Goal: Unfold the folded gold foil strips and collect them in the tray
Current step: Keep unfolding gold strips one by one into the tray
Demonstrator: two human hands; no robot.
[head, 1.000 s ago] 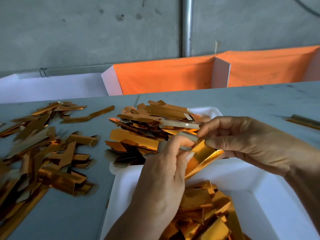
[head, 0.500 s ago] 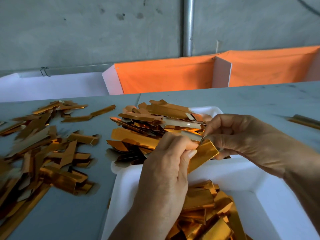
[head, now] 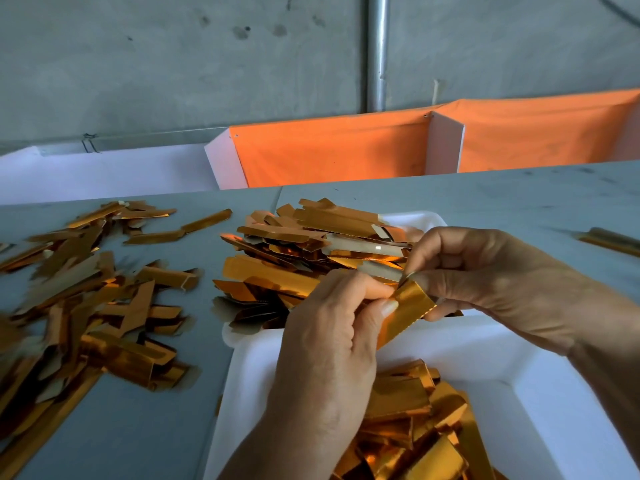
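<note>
1. Head view: both my hands work one shiny gold foil strip (head: 405, 311) over the near white foam tray (head: 540, 386), just above its far rim.
2. L hand (head: 329, 344): thumb and fingers curled, pinching the strip's lower-left part. R hand (head: 485, 282): fingertips (head: 414, 271) pinching the top right end, a nail at the fold edge.
3. Step in hand, as I judge it: opening the fold. Strip looks mostly flattened, serrated long edge showing; can't tell if a flap is left under my L thumb.
4. Next move calls for: peel the flap fully back w/ the R fingers while the L keeps its pinch, light pull only since foil creases and tears easily, then let go low over the tray so it lands on the pile of gold strips in the near tray (head: 408, 427).
5. Stock nearby: heap of gold strips on the far white tray (head: 311, 251) just beyond my hands; scattered gold strips on the grey table (head: 86, 299) to the left, many looking folded. Plenty left to do.
</note>
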